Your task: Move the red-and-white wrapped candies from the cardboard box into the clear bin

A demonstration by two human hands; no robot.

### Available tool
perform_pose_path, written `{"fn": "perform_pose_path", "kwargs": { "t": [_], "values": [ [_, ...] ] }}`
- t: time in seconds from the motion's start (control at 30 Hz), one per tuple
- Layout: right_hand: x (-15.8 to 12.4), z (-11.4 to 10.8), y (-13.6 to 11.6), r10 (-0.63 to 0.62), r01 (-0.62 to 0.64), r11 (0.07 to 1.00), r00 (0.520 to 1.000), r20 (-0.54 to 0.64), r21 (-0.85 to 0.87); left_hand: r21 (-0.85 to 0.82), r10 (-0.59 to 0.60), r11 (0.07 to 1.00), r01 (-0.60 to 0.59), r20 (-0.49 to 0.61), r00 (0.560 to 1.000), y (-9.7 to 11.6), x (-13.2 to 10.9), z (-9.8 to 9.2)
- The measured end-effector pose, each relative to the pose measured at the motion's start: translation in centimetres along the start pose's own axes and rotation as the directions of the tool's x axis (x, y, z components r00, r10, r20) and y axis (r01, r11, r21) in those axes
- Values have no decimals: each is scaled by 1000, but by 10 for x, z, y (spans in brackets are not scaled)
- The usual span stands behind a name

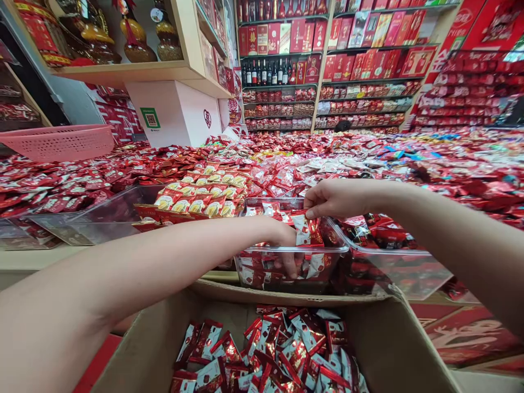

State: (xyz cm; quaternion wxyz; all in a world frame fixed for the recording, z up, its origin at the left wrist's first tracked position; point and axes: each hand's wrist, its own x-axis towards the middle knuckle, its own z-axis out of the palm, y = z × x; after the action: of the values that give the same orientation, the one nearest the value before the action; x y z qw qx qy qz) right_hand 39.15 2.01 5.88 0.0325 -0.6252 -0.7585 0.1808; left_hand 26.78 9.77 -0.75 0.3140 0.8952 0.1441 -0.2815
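My right hand [327, 200] pinches the top edge of a red-and-white candy packet [303, 229] over a clear plastic bin [292, 250]. My left hand [287, 240] reaches down into the same bin, below that packet. Through the clear front wall its fingers show pointing downward, apart and partly hidden; I see nothing gripped in them. Similar red-and-white packets [262, 277] fill the bin around it. In front of the bin stands an open cardboard box [388, 344], with many loose packets of the same look [268, 349] lying inside.
Gold-and-red packets [200, 204] stand in neat rows left of the bin. Another clear bin [401, 259] with dark red packets adjoins on the right. A pink basket [61, 143] sits far left. Heaps of wrapped sweets [356, 161] spread behind, before shelves of boxes and bottles [282, 73].
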Motion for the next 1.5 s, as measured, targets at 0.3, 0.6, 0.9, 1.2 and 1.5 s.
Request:
{"fn": "perform_pose_path", "kwargs": {
  "t": [0.3, 0.6, 0.9, 1.2, 1.5],
  "values": [
    [-4, 1, 0, 22, -20, 999, 999, -39, 50, -25, 8, 1000, -1, 287, 958, -3, -16, -8],
    [-9, 3, -7, 70, -65, 994, 996, -49, 92, -127, -9, 990, 59, 366, 931, -15, -17, -11],
    [-10, 1, -6, 71, -65, 995, 994, -83, 73, -288, 63, 957, 36, 327, 943, -15, -39, -18],
    [-10, 3, 2, 106, -97, 989, 992, -76, 113, -310, 163, 949, -61, 318, 934, -14, -31, -13],
    [-15, 3, 2, 117, -107, 987, 990, -79, 117, -309, 140, 950, -39, 310, 940, -11, -29, -8]
  ]
}}
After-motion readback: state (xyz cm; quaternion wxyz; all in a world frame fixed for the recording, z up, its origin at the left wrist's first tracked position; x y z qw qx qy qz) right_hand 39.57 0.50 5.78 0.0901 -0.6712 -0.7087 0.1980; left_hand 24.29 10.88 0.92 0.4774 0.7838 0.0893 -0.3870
